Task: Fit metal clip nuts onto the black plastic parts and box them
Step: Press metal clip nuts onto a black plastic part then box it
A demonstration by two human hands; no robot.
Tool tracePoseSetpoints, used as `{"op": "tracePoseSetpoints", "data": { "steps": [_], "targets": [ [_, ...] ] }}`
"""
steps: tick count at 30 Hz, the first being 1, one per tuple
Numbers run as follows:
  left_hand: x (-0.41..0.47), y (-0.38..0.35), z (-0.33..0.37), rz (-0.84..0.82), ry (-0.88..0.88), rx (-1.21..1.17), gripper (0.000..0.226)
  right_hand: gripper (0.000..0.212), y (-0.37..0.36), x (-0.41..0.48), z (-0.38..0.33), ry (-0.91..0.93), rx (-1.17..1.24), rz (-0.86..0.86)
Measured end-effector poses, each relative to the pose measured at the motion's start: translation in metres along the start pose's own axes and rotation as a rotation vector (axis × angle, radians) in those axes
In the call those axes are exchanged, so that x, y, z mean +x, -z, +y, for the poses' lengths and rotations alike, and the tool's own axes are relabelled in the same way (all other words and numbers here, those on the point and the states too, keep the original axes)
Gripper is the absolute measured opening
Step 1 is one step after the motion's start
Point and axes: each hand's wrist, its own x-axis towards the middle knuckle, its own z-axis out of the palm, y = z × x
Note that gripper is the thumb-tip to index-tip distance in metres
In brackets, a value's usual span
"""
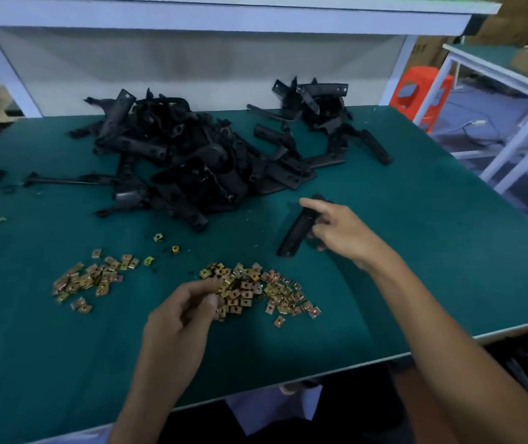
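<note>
My right hand [339, 232] grips one long black plastic part [294, 232], its lower end resting on the green mat. My left hand [185, 312] is at the left edge of a heap of gold metal clip nuts [256, 290], fingertips pinched among them; whether a nut is between the fingers is hidden. A second, flatter patch of clip nuts [89, 280] lies further left. A big pile of black plastic parts [179, 158] covers the middle of the mat, with a smaller pile [317, 113] at the back right.
The green table [432, 251] ends at a white front edge close to my body and a right edge beside white frames. A shelf [224, 14] overhangs the back. An orange stool [419, 91] stands off to the right. A few stray nuts [166, 245] lie between the heaps.
</note>
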Motion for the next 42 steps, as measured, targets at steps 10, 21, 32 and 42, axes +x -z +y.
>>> {"op": "tracePoseSetpoints", "data": {
  "steps": [10, 21, 32, 42],
  "targets": [
    [0.037, -0.048, 0.006, -0.059, -0.283, 0.845, 0.030, 0.023, 0.019, -0.076, 0.061, -0.158, 0.606, 0.442],
    [0.035, -0.042, 0.011, -0.017, -0.320, 0.669, 0.002, 0.017, -0.009, -0.070, 0.068, 0.126, -0.333, 0.441],
    [0.018, -0.051, 0.037, -0.110, -0.066, -0.058, 0.015, 0.031, -0.037, -0.097, 0.040, -0.168, 1.152, 0.110],
    [-0.009, -0.096, 0.044, -0.331, 0.119, -0.304, 0.021, 0.028, -0.059, -0.113, 0.039, -0.095, 1.440, 0.037]
  ]
}}
